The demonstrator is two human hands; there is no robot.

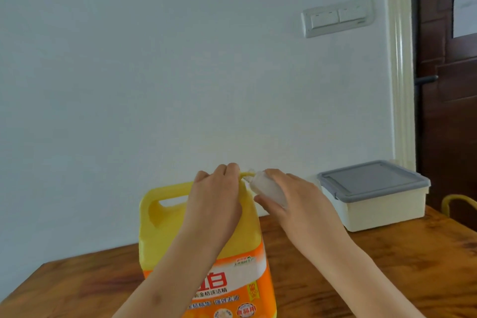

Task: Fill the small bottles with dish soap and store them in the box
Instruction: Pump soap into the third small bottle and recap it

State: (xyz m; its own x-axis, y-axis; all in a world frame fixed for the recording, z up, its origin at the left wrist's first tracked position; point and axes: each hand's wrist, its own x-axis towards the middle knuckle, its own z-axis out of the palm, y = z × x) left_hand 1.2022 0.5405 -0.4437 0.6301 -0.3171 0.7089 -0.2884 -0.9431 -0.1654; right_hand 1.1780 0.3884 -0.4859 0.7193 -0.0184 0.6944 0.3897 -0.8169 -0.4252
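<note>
A small white bottle [268,187] is held tilted at the top of a large yellow dish soap jug [160,227], its open end touching or just beside the jug's yellow spout [245,175]. The right hand [291,196] wraps round the bottle's body, fingers curled and thumb underneath. The left hand [216,188] sits on top of the jug, fingers curled over the cap area beside the handle; exactly what they press is hidden. The jug stands upright on a wooden table [387,266]. To the right of the jug, well apart and against the wall, sits a cream storage box [374,206] with its grey lid [371,178] closed. This looks like the filling step, with soap about to pass into the bottle. The next move likely calls for holding the bottle's mouth steady at the spout while dispensing, then capping it and opening the box.
</note>
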